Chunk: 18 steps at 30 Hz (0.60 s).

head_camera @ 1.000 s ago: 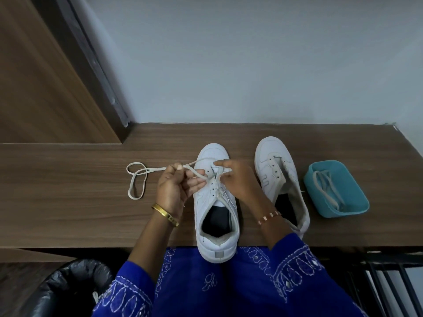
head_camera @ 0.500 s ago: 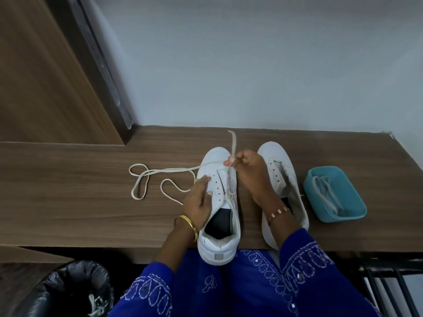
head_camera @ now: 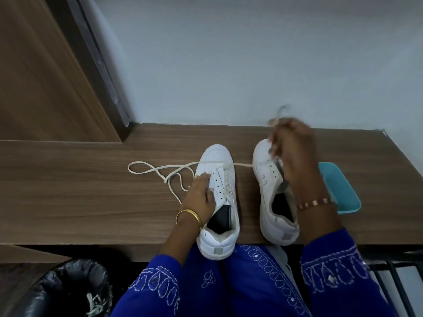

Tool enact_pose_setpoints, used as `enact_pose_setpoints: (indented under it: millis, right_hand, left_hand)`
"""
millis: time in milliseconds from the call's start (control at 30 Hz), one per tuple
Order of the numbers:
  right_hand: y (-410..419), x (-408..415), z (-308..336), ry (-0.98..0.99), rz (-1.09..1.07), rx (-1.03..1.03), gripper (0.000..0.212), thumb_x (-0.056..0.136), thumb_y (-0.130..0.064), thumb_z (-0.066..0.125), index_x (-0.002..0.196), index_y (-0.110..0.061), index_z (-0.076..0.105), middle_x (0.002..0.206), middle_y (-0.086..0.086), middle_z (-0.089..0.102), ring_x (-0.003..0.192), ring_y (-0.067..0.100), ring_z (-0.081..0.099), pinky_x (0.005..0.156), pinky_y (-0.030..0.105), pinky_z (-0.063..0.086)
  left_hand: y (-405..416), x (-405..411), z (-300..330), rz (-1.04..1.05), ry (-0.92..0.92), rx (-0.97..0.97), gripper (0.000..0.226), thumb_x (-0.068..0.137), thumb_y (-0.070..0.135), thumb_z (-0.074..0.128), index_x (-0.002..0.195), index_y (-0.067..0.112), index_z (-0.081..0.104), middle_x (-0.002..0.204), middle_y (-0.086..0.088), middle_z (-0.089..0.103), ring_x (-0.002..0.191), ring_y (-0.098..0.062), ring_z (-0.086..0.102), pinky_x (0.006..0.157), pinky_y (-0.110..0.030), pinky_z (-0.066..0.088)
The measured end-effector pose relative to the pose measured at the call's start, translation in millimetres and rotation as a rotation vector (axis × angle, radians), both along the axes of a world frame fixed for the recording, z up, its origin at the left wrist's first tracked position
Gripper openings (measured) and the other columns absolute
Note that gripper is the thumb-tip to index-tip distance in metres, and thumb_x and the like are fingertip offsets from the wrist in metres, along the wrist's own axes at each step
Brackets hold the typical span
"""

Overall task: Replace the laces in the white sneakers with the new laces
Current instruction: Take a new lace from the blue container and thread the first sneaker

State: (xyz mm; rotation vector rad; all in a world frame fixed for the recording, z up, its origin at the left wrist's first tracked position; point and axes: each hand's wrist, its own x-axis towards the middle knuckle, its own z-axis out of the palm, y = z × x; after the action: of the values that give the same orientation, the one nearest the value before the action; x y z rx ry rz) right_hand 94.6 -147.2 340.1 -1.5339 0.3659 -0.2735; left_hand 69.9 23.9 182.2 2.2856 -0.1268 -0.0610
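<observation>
Two white sneakers stand side by side on the wooden table, toes toward the wall. The left sneaker is partly laced with a cream lace; one end trails in loops on the table to its left, the other runs right across the gap. My left hand lies flat on the left sneaker's side, fingers straight. My right hand, raised above the toe of the right sneaker, pinches the lace end, blurred by motion. The right sneaker shows no lace.
A teal tray sits at the right of the table, mostly hidden behind my right arm. A black-lined bin with old laces inside stands on the floor at lower left. The wall rises just behind the table.
My right hand has pulled the lace end up and far to the right, over the right sneaker. My left hand has let go of the lace and now lies on the left sneaker.
</observation>
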Motion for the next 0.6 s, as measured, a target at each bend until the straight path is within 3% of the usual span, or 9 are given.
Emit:
enact_pose_setpoints:
  millis: [133,233,367,500,600]
  right_hand:
    - [7,-7,-48,0.432,0.312,-0.597,0.015,0.092,-0.012,0.051,0.089,-0.003,0.062,0.07,0.009,0.062,0.049,0.01,0.051,0.048,0.02,0.045]
    - [21,-12,-62,0.433,0.347,-0.961,0.024,0.09,-0.024,0.056,0.073,-0.006,0.056,0.068,0.002,0.053,0.066,0.016,0.051,0.061,0.024,0.037]
    - [47,-10,-73,0.251,0.289,-1.075,0.037,0.089,-0.037,0.055,0.063,-0.014,0.044,0.072,0.007,0.051,0.072,0.021,0.049,0.064,0.029,0.036]
    - [58,-12,-90,0.189,0.311,-1.204,0.022,0.093,-0.027,0.05,0.083,-0.009,0.056,0.083,0.01,0.061,0.082,0.025,0.056,0.064,0.029,0.034]
    - [57,-14,-86,0.182,0.277,-1.117,0.021,0.094,-0.02,0.047,0.093,-0.003,0.059,0.092,0.012,0.064,0.087,0.025,0.058,0.071,0.03,0.04]
  left_hand:
    - [-1,0,0,0.009,-0.006,-0.016,0.047,0.094,0.007,0.041,0.14,0.008,0.035,0.149,-0.008,0.031,0.14,-0.019,0.025,0.112,-0.023,0.016]
    - [-1,0,-2,0.013,-0.009,-0.01,0.047,0.094,0.007,0.04,0.14,0.009,0.035,0.15,-0.007,0.031,0.141,-0.018,0.023,0.111,-0.021,0.015]
    - [-2,0,-1,0.018,-0.009,-0.022,0.047,0.094,0.006,0.04,0.14,0.008,0.035,0.15,-0.008,0.031,0.14,-0.019,0.024,0.111,-0.022,0.016]
    - [-2,0,-1,0.019,0.007,-0.022,0.046,0.095,0.008,0.039,0.141,0.008,0.034,0.15,-0.007,0.03,0.141,-0.018,0.022,0.112,-0.023,0.016]
    - [-3,0,0,0.022,0.009,-0.014,0.047,0.094,0.007,0.039,0.141,0.009,0.034,0.15,-0.007,0.03,0.141,-0.019,0.022,0.113,-0.024,0.016]
